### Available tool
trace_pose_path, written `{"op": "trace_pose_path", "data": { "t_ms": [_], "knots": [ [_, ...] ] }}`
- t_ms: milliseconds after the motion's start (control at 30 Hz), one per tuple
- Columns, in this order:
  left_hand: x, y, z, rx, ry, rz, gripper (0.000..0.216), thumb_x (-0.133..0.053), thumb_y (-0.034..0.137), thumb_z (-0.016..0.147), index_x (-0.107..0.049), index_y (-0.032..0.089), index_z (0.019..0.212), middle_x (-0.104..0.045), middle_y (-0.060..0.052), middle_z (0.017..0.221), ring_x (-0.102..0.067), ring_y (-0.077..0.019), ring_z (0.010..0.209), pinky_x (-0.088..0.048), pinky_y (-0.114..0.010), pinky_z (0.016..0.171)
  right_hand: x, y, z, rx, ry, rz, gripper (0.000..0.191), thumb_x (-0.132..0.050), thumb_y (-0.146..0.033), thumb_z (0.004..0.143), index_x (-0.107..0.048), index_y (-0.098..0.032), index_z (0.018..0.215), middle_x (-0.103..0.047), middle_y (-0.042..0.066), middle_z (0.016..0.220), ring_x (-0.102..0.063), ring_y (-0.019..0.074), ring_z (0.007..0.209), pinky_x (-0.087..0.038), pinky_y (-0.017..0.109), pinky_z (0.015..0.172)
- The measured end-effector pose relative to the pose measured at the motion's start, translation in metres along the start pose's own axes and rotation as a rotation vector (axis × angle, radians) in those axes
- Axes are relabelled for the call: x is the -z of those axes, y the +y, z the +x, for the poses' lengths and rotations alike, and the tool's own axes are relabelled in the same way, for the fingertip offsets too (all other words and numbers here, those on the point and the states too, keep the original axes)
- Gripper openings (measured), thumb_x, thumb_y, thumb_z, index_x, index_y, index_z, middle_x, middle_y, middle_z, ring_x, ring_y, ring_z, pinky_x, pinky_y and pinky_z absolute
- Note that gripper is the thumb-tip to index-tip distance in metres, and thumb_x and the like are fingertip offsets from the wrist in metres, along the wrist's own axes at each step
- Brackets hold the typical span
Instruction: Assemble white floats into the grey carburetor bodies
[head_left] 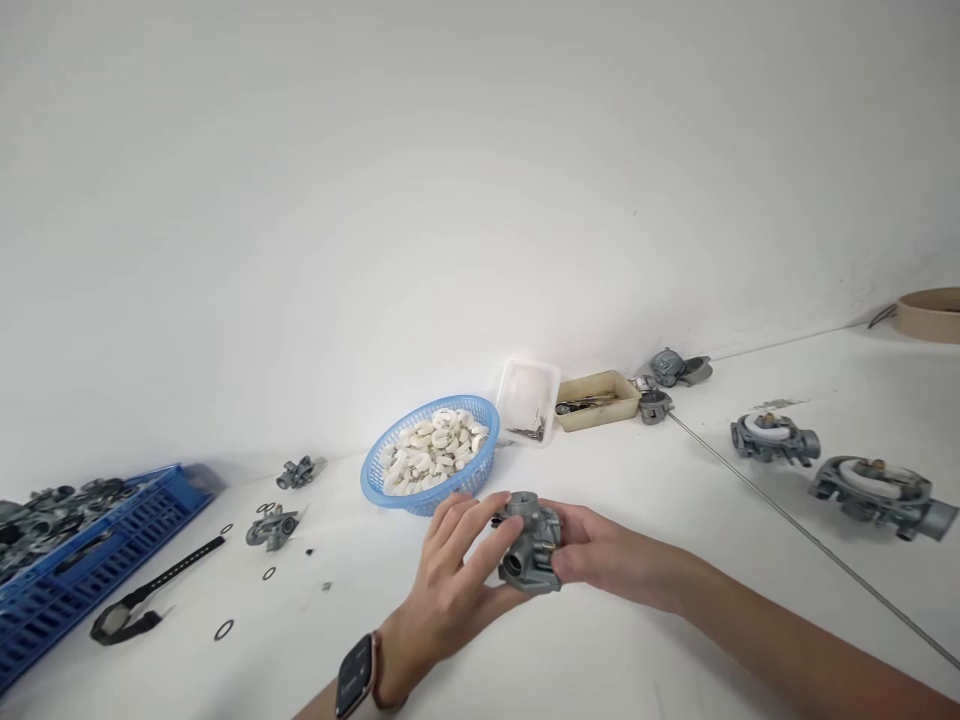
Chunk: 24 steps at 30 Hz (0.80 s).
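Note:
A grey metal carburetor body (531, 550) is held over the white table between both hands. My left hand (457, 565), with a smartwatch on the wrist, closes on its left side, thumb below and fingers over the top. From the right, my right hand (596, 550) grips the other side, its thumb on the front near a small brass screw. A round bore faces toward the left front. Parts of the body are hidden behind the fingers. Just behind the hands sits a blue basket (487, 455) full of white plastic floats (435, 450).
At left, a blue crate (142, 535) holds many carburetor bodies; a black wristwatch (124, 615) and rubber rings (223, 630) lie nearby. Behind are a white tray (529, 390) and a yellowish tray (600, 410). Carburetors with white floats (881, 490) lie right, beyond a thin rod (787, 515).

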<state>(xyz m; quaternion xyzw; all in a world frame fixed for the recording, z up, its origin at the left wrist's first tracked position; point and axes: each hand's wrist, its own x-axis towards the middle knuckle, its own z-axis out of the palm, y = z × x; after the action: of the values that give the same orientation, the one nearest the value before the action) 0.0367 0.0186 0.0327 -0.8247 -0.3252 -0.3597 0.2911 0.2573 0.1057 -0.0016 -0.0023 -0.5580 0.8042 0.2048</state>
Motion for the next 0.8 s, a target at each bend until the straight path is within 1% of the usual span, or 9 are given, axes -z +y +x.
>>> {"op": "trace_pose_path", "data": {
  "t_ms": [100,200,267,333,433,533,633,733,800],
  "knots": [
    [0.001,0.001,-0.012,-0.005,0.032,-0.017,0.054,-0.074,0.038,0.1,-0.055,0.018,0.146,-0.072,-0.022,0.128,-0.072,-0.0318,0.109,-0.058,-0.049,0.093,-0.006,0.006,0.003,-0.01,0.009,0.045,0.067,-0.09,-0.034,0.083,-0.061,-0.025,0.143,-0.07,0.008,0.132,-0.064,0.0269,0.127,-0.046,0.041,0.109],
    [0.002,0.002,-0.02,-0.01,0.04,-0.045,0.051,-0.075,0.036,0.099,-0.057,0.018,0.144,-0.071,-0.022,0.129,-0.072,-0.0315,0.109,-0.057,-0.05,0.094,-0.008,0.01,0.005,-0.027,0.014,0.058,0.067,-0.093,-0.029,0.08,-0.063,-0.026,0.14,-0.072,0.004,0.12,-0.067,0.0221,0.116,-0.049,0.033,0.098],
    [0.003,0.002,-0.024,-0.01,0.047,-0.072,0.052,-0.076,0.036,0.099,-0.057,0.017,0.144,-0.071,-0.022,0.131,-0.071,-0.0313,0.112,-0.055,-0.051,0.096,-0.009,0.011,0.006,-0.041,0.009,0.075,0.071,-0.094,-0.028,0.078,-0.062,-0.028,0.14,-0.071,0.004,0.118,-0.067,0.0204,0.111,-0.05,0.03,0.091],
    [0.003,0.002,-0.027,-0.004,0.056,-0.096,0.055,-0.078,0.036,0.097,-0.056,0.017,0.145,-0.07,-0.022,0.132,-0.071,-0.0315,0.113,-0.055,-0.051,0.098,-0.01,0.013,0.007,-0.05,0.006,0.095,0.075,-0.095,-0.028,0.076,-0.061,-0.03,0.142,-0.07,0.004,0.12,-0.066,0.0202,0.109,-0.05,0.029,0.088],
    [0.004,0.004,-0.033,0.028,0.063,-0.129,0.063,-0.08,0.039,0.095,-0.052,0.016,0.147,-0.069,-0.024,0.133,-0.071,-0.0322,0.114,-0.056,-0.052,0.097,-0.016,0.016,0.006,-0.06,-0.017,0.131,0.083,-0.098,-0.036,0.073,-0.059,-0.029,0.146,-0.07,0.005,0.121,-0.066,0.0225,0.112,-0.049,0.029,0.089],
    [0.003,0.007,-0.039,0.051,0.074,-0.143,0.071,-0.084,0.046,0.091,-0.051,0.017,0.147,-0.071,-0.023,0.132,-0.072,-0.0318,0.111,-0.057,-0.051,0.095,-0.022,0.02,0.005,-0.075,0.004,0.109,0.087,-0.096,-0.049,0.073,-0.059,-0.029,0.148,-0.071,0.006,0.123,-0.064,0.0271,0.12,-0.048,0.034,0.097],
    [0.001,0.01,-0.042,0.063,0.076,-0.111,0.074,-0.086,0.05,0.087,-0.051,0.021,0.145,-0.072,-0.02,0.131,-0.073,-0.0296,0.107,-0.058,-0.048,0.093,-0.025,0.023,0.007,-0.11,0.072,0.018,0.08,-0.09,-0.06,0.076,-0.063,-0.028,0.145,-0.072,0.008,0.125,-0.065,0.0304,0.12,-0.05,0.039,0.099],
    [-0.002,0.009,-0.037,0.083,0.066,-0.101,0.073,-0.082,0.054,0.091,-0.048,0.022,0.146,-0.074,-0.019,0.125,-0.073,-0.0283,0.103,-0.058,-0.044,0.089,-0.025,0.023,0.009,-0.109,0.156,-0.093,0.08,-0.088,-0.067,0.074,-0.067,-0.026,0.139,-0.075,0.01,0.119,-0.07,0.0325,0.113,-0.055,0.043,0.094],
    [-0.005,0.007,-0.034,0.116,0.055,-0.111,0.073,-0.077,0.057,0.094,-0.043,0.023,0.15,-0.074,-0.017,0.125,-0.072,-0.0273,0.101,-0.057,-0.043,0.087,-0.023,0.022,0.009,-0.094,0.252,-0.209,0.076,-0.085,-0.069,0.076,-0.069,-0.025,0.136,-0.077,0.01,0.116,-0.071,0.0332,0.111,-0.057,0.045,0.093]
  ]
}}
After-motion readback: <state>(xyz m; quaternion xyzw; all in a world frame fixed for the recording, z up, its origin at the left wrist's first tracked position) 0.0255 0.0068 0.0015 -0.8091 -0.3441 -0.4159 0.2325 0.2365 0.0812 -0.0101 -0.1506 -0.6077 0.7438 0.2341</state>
